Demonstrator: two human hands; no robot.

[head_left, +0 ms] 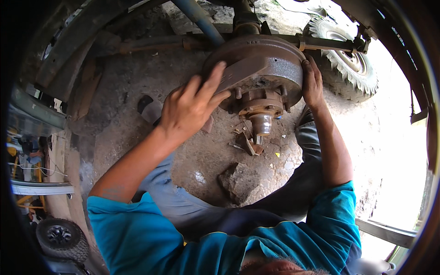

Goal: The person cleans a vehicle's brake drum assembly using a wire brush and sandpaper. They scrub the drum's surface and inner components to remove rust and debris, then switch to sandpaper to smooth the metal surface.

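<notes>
A large rusty brake drum is on the axle in front of me, with a shiny worn band around its outer side. Below it the hub sticks out toward me, ringed by studs. My left hand grips a flat, brown-grey slab, possibly a brake lining, which lies across the drum's left side. Its exact kind is unclear. Fingers of that hand are partly spread along the slab. On the drum's right edge, my right hand curls around the rim.
Behind the drum runs a long axle bar. A lugged tyre stands at the far right. Between my legs sit a rough stone and rusty scraps. Another wheel is at lower left.
</notes>
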